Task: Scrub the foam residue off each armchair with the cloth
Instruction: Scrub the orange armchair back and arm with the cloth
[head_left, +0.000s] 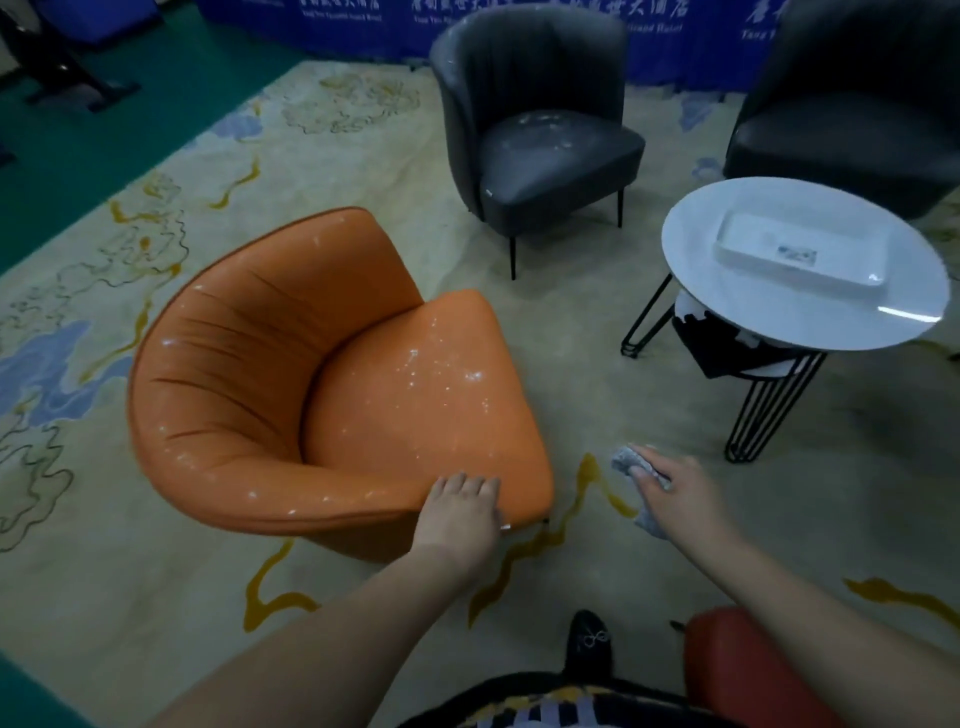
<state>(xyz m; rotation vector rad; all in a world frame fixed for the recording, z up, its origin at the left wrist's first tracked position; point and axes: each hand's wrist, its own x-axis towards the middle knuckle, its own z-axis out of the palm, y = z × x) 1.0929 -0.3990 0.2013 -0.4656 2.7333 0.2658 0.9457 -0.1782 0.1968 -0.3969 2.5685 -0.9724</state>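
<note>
Orange leather covers the armchair (332, 384) nearest the person, and white foam specks (441, 371) are dotted over its seat and along its curved back. The left hand (460, 512) rests on the front edge of the seat, with its fingers lying close together and bent over the rim. The right hand (675, 491) is held out in the air just beside the chair's front corner, not touching it. Its fingers are stretched fairly straight over a small grey cloth (636, 470), which is pressed under them and sticks out past the fingertips and below the palm. A dark grey armchair (540, 130) stands farther back on the patterned carpet (156, 218), and its seat has white foam smears too. A second dark armchair (857, 98) sits at the right, behind a round white table (727, 312) on black wire legs. A white tray (802, 252) lies on the tabletop, near the middle. Something black and white sits under the table, but I cannot tell what it is. A blue banner (363, 26) with white writing runs along the far wall. At the bottom there is a black shoe (589, 644) and part of a red seat (737, 670).
</note>
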